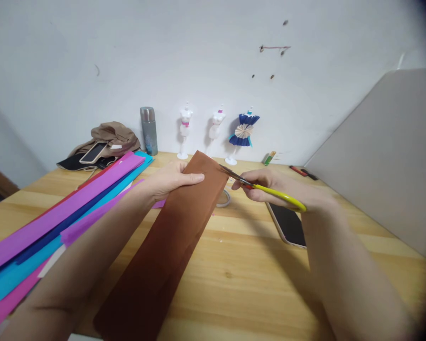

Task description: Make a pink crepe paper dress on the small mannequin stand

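Note:
A long brown strip of paper (170,237), seemingly folded, slants from the lower middle up toward the mannequins. Near its upper end my left hand (173,180) grips it, thumb on top and the other fingers underneath. Yellow-handled scissors (279,193) are in my right hand (270,182), whose fingers are wrapped about the handles. The blades meet the strip's upper right edge; whether they are parted there is hard to make out. Below that edge a roll of tape (223,199) lies on the table, partly covered by the paper.
Stacked coloured paper strips (67,208) lie at left. Behind them are a brown cloth (115,137), a phone (93,153) and a flask (148,130). Small mannequins (216,124) stand by the wall, one wearing a blue paper dress (244,130). Another phone (287,225) lies under my right forearm.

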### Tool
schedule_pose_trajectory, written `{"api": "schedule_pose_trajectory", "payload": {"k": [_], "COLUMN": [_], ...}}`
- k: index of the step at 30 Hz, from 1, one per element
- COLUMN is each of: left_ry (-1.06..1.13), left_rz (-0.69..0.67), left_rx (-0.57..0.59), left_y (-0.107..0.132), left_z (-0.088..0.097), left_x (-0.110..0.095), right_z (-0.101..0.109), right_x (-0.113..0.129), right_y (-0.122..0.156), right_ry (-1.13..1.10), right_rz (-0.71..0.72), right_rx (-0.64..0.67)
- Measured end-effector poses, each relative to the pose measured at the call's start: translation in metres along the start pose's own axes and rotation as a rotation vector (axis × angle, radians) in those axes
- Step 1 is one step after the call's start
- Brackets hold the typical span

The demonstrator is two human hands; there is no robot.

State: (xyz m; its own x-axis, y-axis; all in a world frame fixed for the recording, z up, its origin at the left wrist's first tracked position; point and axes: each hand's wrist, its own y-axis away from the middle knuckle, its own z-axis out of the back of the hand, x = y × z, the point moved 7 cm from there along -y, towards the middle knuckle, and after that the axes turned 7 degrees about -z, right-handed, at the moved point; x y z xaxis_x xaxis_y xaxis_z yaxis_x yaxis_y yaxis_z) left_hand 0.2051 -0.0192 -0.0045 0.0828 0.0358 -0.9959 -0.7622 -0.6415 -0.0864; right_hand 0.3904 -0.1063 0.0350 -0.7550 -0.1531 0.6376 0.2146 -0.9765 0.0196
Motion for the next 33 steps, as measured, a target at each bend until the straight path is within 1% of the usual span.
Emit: {"api": "schedule_pose_trajectory", "payload": {"k": [4, 9, 13, 18, 21, 25, 29, 33], "left_ry": [0.001, 0.005, -0.015, -0.003, -0.012, -0.048, -0.111, -0.16], "left_rz": [0.004, 0.011, 0.01, -0.01, -0.002, -0.021, -0.05, -0.053], "left_rx": [0.001, 0.003, 0.002, 0.046, 0.043, 0.021, 0.007, 0.017], "left_y": [0.001, 0.001, 0.0, -0.001, -0.001, 0.001, 0.002, 0.003], "left_z": [0.0, -0.004, -0.004, -0.005, -0.006, -0.008, -0.011, -0.013], "left_x": [-0.001, 0.0, 0.003, 0.006, 0.006, 0.002, -0.004, -0.008], "right_z": [0.001, -0.002, -0.003, -0.004, -0.004, -0.006, -0.006, -0.006], "right_x": [0.001, 0.0, -0.003, -0.002, 0.002, 0.004, 0.004, 0.004], "right_y": [0.001, 0.002, 0.0, 0.0, 0.001, 0.0, -0.001, 0.0], "right_ry": [0.004, 0.005, 0.024, 0.019, -0.002, -0.024, -0.03, -0.04], "right_rz": [0.012, 0.011, 0.01, 0.008, 0.034, 0.06, 0.035, 0.021], "right_rx": [0.004, 0.047, 0.073, 0.077, 0.08, 0.089, 0.065, 0.056]}}
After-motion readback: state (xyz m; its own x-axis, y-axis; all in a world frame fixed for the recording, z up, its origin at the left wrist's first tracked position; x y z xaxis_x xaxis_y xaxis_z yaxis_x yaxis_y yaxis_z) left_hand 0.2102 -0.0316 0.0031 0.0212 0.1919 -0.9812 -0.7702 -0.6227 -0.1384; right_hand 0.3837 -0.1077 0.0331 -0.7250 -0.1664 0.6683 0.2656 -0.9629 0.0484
